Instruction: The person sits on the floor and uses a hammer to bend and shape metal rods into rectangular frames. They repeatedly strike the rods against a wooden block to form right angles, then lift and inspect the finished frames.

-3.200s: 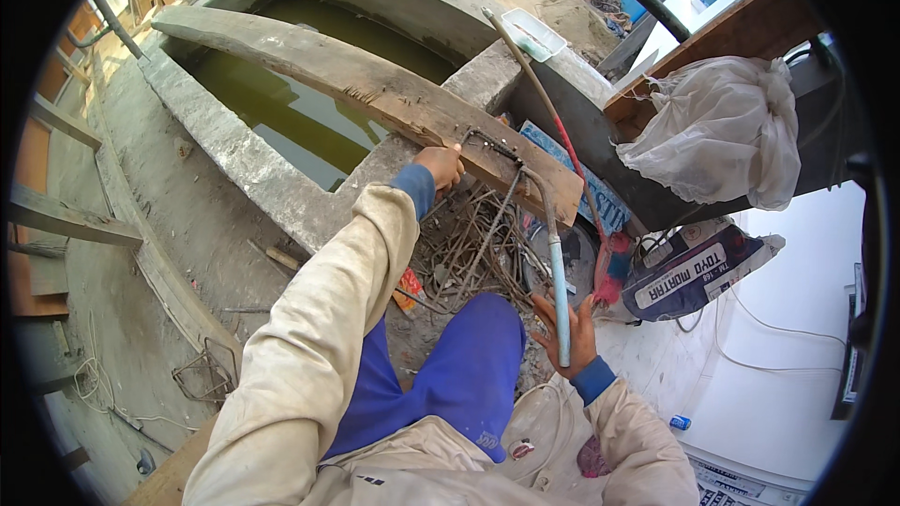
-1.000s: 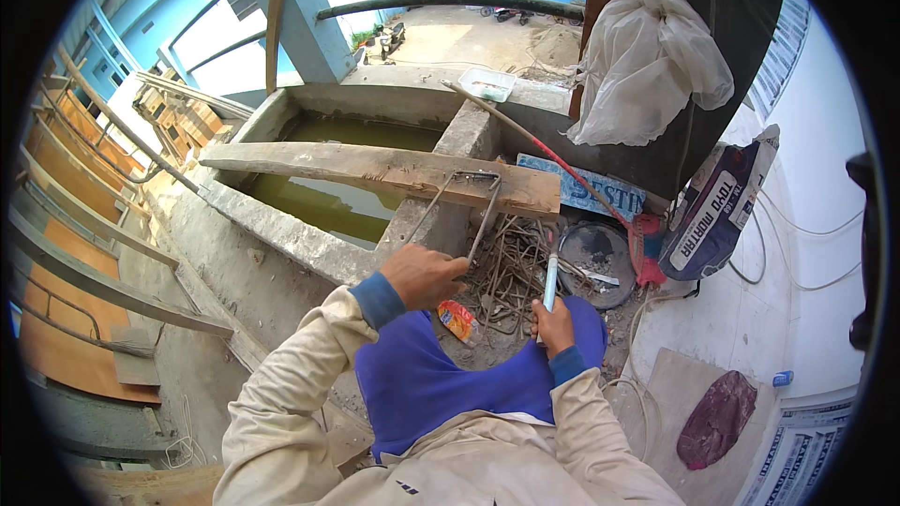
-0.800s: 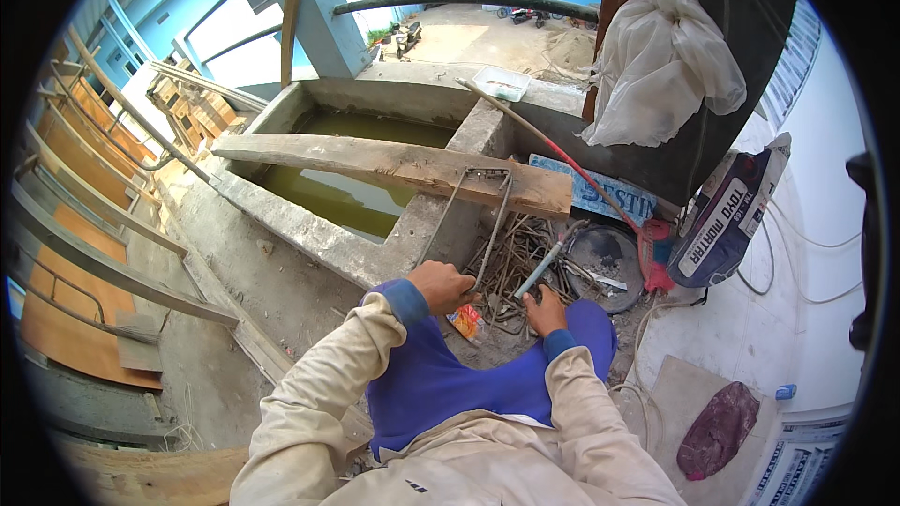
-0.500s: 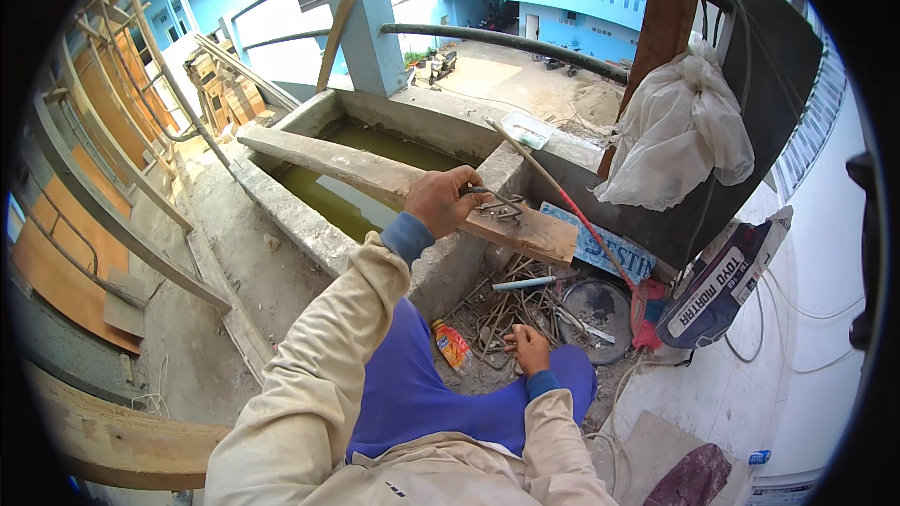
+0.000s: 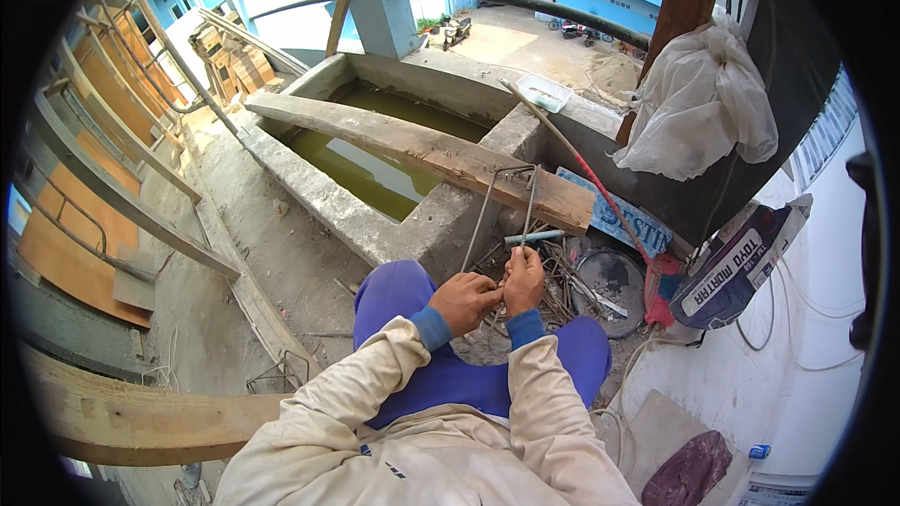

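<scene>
Both hands meet in front of my knees around a thin bent steel rod (image 5: 479,222). Its top bend rests at the edge of a wooden plank (image 5: 427,152), and two legs slope down from there. My right hand (image 5: 523,279) is closed around the lower end of the right leg. The left leg runs down behind my left hand (image 5: 461,304), whose fingers are pinched together against the right fingers. What lies between the fingertips is hidden. Beneath and beyond the hands is a heap of cut rod pieces (image 5: 561,279), with a pale blue pipe (image 5: 534,237) across it.
The plank spans a concrete trough (image 5: 342,215) of green water. Right of the heap lie a round dark lid (image 5: 614,286), a red-and-wood pole (image 5: 600,189) and a mortar bag (image 5: 741,267). A plastic bag (image 5: 703,108) hangs above. At left stand timber posts (image 5: 131,197); another rod frame (image 5: 278,375) lies there.
My left hand has come down from the plank to my right hand, which has risen from beside the heap. The bent rod now stands up from between them. The view has shifted slightly.
</scene>
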Motion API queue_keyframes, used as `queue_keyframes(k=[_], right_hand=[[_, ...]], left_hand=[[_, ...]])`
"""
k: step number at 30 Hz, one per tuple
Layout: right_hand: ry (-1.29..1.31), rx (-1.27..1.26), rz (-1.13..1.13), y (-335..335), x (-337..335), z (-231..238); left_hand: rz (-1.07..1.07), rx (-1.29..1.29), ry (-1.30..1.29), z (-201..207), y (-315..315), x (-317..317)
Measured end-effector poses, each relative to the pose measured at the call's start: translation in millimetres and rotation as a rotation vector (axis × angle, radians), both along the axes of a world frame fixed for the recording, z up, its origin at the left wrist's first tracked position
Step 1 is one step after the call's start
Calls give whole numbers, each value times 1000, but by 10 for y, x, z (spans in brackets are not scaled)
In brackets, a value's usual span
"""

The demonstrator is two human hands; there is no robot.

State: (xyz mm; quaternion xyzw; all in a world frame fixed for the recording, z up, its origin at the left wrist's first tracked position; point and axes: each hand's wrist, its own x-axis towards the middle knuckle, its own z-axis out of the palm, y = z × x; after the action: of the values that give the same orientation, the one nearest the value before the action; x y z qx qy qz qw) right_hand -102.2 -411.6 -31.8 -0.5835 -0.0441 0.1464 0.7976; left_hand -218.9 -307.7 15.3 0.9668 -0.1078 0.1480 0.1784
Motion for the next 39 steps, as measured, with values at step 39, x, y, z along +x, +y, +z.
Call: queue_keyframes(k=[39], right_hand=[[1358,107,426,-1161,-2656,2438]], left_hand=[[1134,-1064,830,1804,-500,-2883]])
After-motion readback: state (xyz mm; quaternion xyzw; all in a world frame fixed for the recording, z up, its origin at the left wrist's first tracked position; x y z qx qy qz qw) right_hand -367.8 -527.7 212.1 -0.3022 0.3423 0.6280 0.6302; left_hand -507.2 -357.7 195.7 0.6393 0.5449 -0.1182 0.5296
